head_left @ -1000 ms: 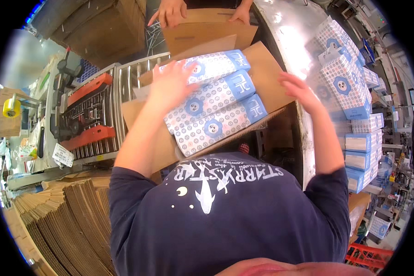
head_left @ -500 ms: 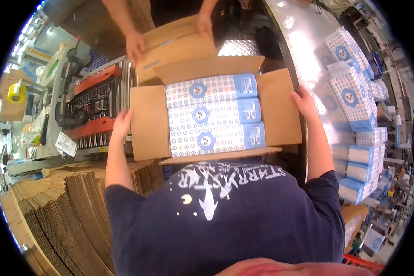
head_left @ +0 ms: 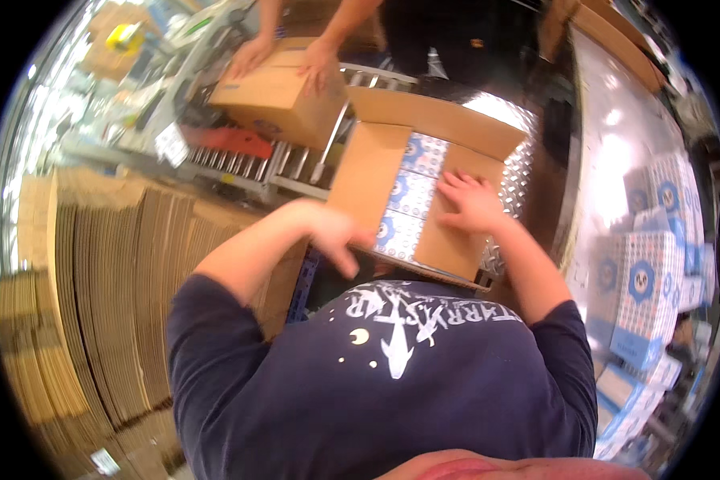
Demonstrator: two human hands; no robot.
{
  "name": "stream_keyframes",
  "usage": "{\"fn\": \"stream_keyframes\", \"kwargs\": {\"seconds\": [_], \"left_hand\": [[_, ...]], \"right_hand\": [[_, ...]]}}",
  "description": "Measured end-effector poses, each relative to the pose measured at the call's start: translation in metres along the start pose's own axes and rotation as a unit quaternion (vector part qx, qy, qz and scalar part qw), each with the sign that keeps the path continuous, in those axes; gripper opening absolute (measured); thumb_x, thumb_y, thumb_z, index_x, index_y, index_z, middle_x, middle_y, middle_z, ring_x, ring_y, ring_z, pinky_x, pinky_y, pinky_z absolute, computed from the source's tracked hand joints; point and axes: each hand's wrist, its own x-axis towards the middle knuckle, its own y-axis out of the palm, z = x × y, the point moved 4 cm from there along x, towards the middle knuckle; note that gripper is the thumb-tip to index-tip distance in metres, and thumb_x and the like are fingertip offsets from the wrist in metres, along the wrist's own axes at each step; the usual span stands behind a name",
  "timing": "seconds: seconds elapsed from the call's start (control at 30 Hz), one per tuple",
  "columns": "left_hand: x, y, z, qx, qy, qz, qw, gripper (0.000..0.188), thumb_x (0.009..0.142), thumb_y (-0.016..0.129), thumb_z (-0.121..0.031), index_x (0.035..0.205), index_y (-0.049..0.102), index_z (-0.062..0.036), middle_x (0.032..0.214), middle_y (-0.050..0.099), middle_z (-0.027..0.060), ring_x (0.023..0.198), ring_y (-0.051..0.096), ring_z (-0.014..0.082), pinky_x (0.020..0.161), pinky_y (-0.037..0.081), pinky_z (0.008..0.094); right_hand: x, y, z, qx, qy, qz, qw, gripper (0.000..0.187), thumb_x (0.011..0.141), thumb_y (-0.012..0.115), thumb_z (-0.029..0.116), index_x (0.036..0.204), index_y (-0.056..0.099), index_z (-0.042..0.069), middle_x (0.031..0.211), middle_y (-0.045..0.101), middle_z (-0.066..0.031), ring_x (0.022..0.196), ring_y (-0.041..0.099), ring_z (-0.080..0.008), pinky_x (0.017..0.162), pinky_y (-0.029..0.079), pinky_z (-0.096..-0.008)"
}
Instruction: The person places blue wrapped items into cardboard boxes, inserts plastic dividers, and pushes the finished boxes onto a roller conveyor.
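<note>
An open cardboard carton (head_left: 368,172) sits in front of me, with a row of white-and-blue printed packs (head_left: 410,196) showing between its two side flaps. My right hand (head_left: 472,202) lies with spread fingers on the right flap (head_left: 454,232), which is folded inward over the packs. My left hand (head_left: 332,232), blurred by motion, is at the carton's near left corner with fingers apart; it holds nothing I can see. The far flap (head_left: 440,120) stands up.
Across from me, another person's hands (head_left: 316,64) rest on a closed carton (head_left: 284,92) on a roller conveyor (head_left: 300,164). Flattened cartons (head_left: 112,296) are stacked at left. More printed packs (head_left: 644,280) stand on the metal table (head_left: 608,144) at right.
The right flap has been folded in over the packs, and my hands have come inward. The other person's carton has moved left onto the rollers. The view has turned.
</note>
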Motion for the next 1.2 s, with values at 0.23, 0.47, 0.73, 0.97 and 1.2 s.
{"fn": "stream_keyframes", "kwargs": {"seconds": [0.23,0.47,0.73,0.97,1.2], "left_hand": [[0.057,-0.039,0.071,0.069,-0.255,-0.504,0.822,0.107,0.049,0.078,-0.057,0.136,0.034,-0.0151,0.143,0.025,0.0170,0.135,0.017,0.0345,0.104,0.016,0.0611],[0.051,-0.009,0.174,-0.195,-0.221,-0.587,0.754,0.086,0.070,0.072,-0.042,0.140,0.030,-0.0150,0.146,0.023,0.0143,0.135,0.020,0.0316,0.109,0.021,0.0415],[0.053,-0.118,0.241,-0.380,0.055,-0.545,0.745,0.065,0.085,0.059,-0.022,0.140,0.028,-0.0096,0.126,0.052,0.0127,0.115,0.050,0.0189,0.096,0.038,0.0301],[-0.029,-0.198,0.348,-0.173,-0.137,-0.576,0.787,0.070,0.078,0.062,-0.046,0.137,0.037,-0.0170,0.136,0.041,0.0144,0.124,0.041,0.0316,0.104,0.032,0.0409],[-0.073,-0.183,0.360,0.172,-0.176,-0.617,0.747,0.069,0.081,0.049,-0.055,0.129,0.045,-0.0061,0.138,0.037,0.0140,0.133,0.025,0.0304,0.108,0.017,0.0522]], "right_hand": [[0.021,-0.151,-0.038,-0.021,0.031,-0.472,0.881,0.032,0.086,0.054,0.032,0.100,0.064,0.005,0.101,0.063,-0.0167,0.095,0.060,-0.0322,0.083,0.047,-0.0400],[-0.024,-0.014,-0.027,0.049,0.164,-0.242,0.955,0.031,0.078,0.067,0.018,0.106,0.061,0.007,0.104,0.056,-0.0145,0.098,0.054,-0.0304,0.084,0.044,-0.0401],[0.022,0.042,-0.040,0.572,0.352,-0.350,0.653,0.084,0.081,0.066,0.007,0.144,0.011,0.013,0.135,0.037,-0.0097,0.120,0.040,-0.0232,0.100,0.034,-0.0361],[0.158,0.042,0.018,0.512,0.384,-0.423,0.642,0.080,0.082,0.063,0.006,0.142,0.010,0.008,0.136,0.033,-0.0135,0.121,0.038,-0.0241,0.100,0.034,-0.0352],[0.302,0.032,0.037,0.544,0.285,-0.369,0.698,0.078,0.083,0.063,0.012,0.141,0.011,0.006,0.135,0.035,-0.0153,0.119,0.040,-0.0246,0.101,0.033,-0.0349]]}}
